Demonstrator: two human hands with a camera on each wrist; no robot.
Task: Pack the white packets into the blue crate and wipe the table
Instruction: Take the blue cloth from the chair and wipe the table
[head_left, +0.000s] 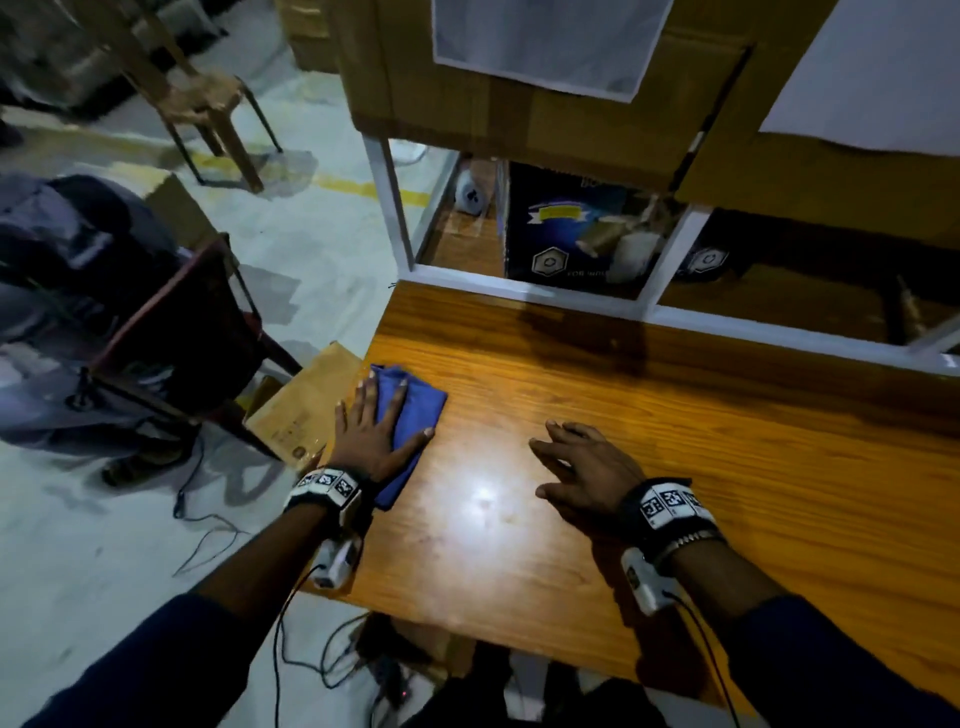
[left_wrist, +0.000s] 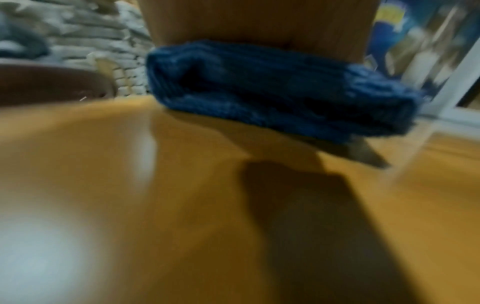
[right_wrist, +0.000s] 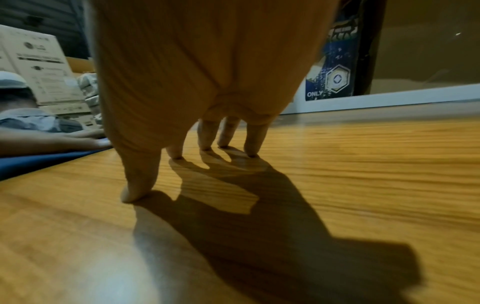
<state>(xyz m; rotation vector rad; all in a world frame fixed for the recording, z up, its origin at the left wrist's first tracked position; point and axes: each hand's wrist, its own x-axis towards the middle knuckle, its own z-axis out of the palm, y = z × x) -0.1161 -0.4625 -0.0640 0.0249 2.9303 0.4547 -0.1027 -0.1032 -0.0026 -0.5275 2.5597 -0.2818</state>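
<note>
A folded blue cloth (head_left: 415, 410) lies at the left edge of the wooden table (head_left: 675, 415). My left hand (head_left: 374, 421) presses flat on it with straight, spread fingers. In the left wrist view the blue cloth (left_wrist: 272, 88) bunches under my palm. My right hand (head_left: 582, 467) rests on the bare table to the right, its fingertips (right_wrist: 176, 153) touching the wood and holding nothing. No white packets or blue crate are in view.
A white-framed glass partition (head_left: 644, 306) runs along the table's far edge, with dark printed boxes (head_left: 571, 234) behind it and cardboard boxes (head_left: 519, 78) above. Left of the table stand a dark chair (head_left: 192, 332) and a cardboard box (head_left: 301, 410). Cables (head_left: 322, 649) trail on the floor.
</note>
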